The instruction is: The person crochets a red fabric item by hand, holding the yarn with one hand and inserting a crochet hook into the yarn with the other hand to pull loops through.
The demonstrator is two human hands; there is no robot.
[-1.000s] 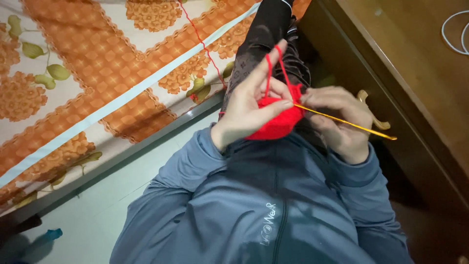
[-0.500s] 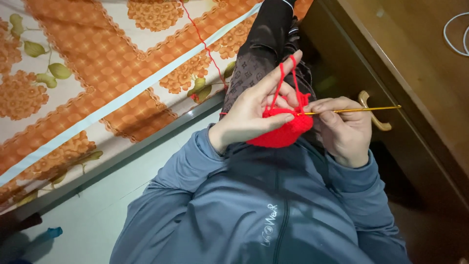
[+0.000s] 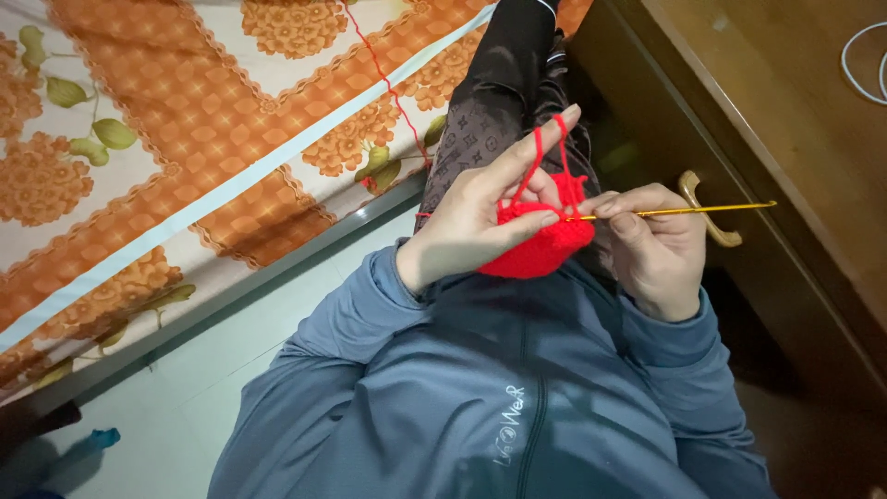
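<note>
1. Room: pale tiled floor (image 3: 212, 370) under you, a bed (image 3: 185, 139) on your left under an orange floral cover, a dark wooden cabinet (image 3: 785, 120) on your right with one brass-coloured handle (image 3: 710, 211) on its front.
2. You're seated in a grey-blue zip jacket (image 3: 480, 407) and dark patterned trousers (image 3: 499, 102), legs stretched away between bed and cabinet.
3. Counts: one red crochet piece, one hook, one yarn strand, two hands, one white cable loop (image 3: 864, 65) on the cabinet top, one blue scrap (image 3: 97, 439) on the floor low left.
4. Red crochet piece (image 3: 540, 248): over your lap, between both hands, just above the jacket.
5. Left hand (image 3: 480, 217): fingers closed on the piece, thumb pressed across its top edge, index finger raised with yarn looped over it.
6. Right hand (image 3: 661, 249): fingers pinched narrow on the gold crochet hook (image 3: 688, 211); tip sits at the piece's upper edge, shaft points right toward the cabinet.
7. Red yarn (image 3: 393, 88): thin strand running from the left hand up across the bed cover and out of view.
</note>
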